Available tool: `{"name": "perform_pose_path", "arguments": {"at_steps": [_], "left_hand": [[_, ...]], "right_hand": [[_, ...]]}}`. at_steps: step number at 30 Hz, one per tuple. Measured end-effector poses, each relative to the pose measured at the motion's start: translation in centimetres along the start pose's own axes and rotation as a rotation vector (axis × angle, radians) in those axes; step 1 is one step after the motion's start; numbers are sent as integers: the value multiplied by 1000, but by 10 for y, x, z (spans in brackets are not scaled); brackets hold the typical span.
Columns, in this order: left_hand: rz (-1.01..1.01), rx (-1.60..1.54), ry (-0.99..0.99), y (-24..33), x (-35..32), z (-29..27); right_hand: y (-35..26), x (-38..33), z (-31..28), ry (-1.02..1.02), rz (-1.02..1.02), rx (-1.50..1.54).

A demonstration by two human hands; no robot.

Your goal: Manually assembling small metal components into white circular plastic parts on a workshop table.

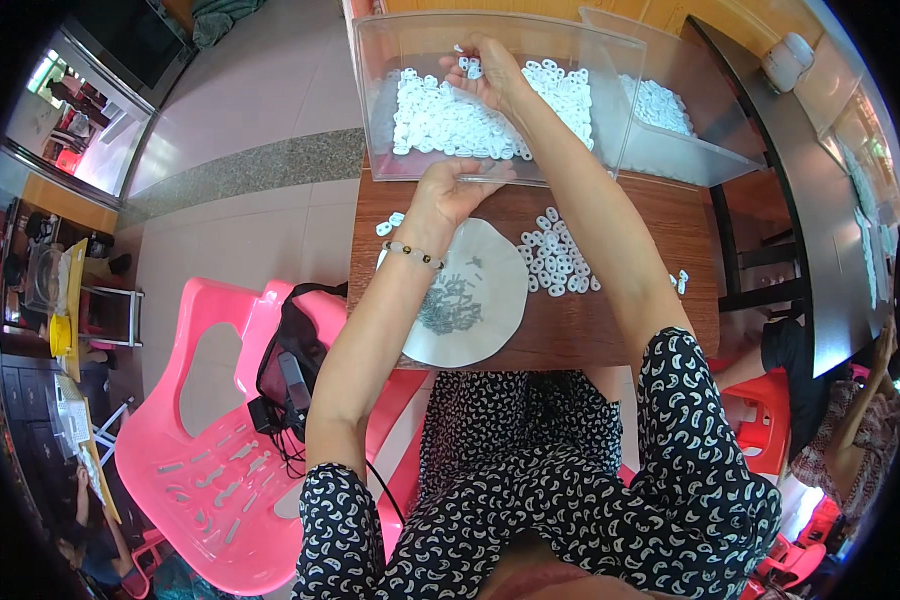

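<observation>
Over clear bin (378, 110), right hand (483, 76) curls around few white pieces (471, 68), fingertips partly hidden; left hand (458, 190) at near edge, finger closure indeterminable; forearm (365, 345) hides dish (502, 280) edge.

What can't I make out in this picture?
In the head view:
Part of the white plate: hidden by the left forearm.
Floor of the clear bin: mostly under white pieces.
Exact shape of the small grey parts: too small.
Person at right: cut off by the picture's edge.
</observation>
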State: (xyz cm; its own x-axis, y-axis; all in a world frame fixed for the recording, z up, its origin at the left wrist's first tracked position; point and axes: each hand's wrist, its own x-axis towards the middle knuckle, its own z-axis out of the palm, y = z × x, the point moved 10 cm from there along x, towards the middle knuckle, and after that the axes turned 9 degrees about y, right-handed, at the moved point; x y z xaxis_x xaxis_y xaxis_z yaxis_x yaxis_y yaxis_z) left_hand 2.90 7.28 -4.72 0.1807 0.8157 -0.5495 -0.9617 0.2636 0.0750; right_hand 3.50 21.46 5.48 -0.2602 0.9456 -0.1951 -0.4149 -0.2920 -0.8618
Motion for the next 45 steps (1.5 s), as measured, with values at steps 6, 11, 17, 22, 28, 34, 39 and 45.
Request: {"name": "perform_pose_path", "arguments": {"at_steps": [6,11,17,22,28,34,39,45], "left_hand": [[16,67,-45,0,8,3],[-16,29,-50,1,11,0],[-57,-21,-80,-1,15,-2],[17,34,-35,3,5,-2],[12,46,-46,4,5,1],[14,59,-70,1,4,4],[-8,77,-99,4,5,1],[-33,69,-107,-3,0,10]], "right_hand": [[-2,15,2,-1,-112,-111],[9,22,9,-15,-185,-347],[-19,1,52,-62,-928,-1201],[-10,-9,77,-202,-1035,-1437],[3,-7,82,-263,-1079,-1636],[8,-7,85,-251,-1143,-1670],[14,-12,93,-302,-1186,-1695],[20,-6,84,-303,-1216,-1673]]}}
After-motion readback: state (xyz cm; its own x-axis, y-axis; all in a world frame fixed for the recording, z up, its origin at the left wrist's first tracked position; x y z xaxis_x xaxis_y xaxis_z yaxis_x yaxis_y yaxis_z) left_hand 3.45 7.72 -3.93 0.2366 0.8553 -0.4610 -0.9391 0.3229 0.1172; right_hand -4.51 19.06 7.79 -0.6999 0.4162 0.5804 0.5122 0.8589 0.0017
